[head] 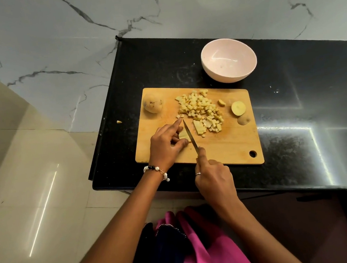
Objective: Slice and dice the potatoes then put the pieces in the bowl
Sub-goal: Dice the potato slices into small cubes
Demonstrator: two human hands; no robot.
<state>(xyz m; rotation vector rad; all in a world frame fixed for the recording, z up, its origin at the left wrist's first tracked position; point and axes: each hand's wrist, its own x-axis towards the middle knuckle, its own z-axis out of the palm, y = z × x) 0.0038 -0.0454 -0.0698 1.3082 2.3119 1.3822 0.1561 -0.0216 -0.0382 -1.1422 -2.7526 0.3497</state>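
While diced pieces (200,110) pile up on the board (224,147), the bowl (228,60) sits empty. Left hand (167,142) pinches a potato slab (183,135); right hand (214,175) grips the knife (190,134). One whole potato (153,106) remains.

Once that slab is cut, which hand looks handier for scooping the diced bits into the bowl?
Probably the left hand: it only steadies the potato slab and can let go, while the right hand is gripping the knife. The diced pile lies just beyond it; the bowl, though, sits further right.
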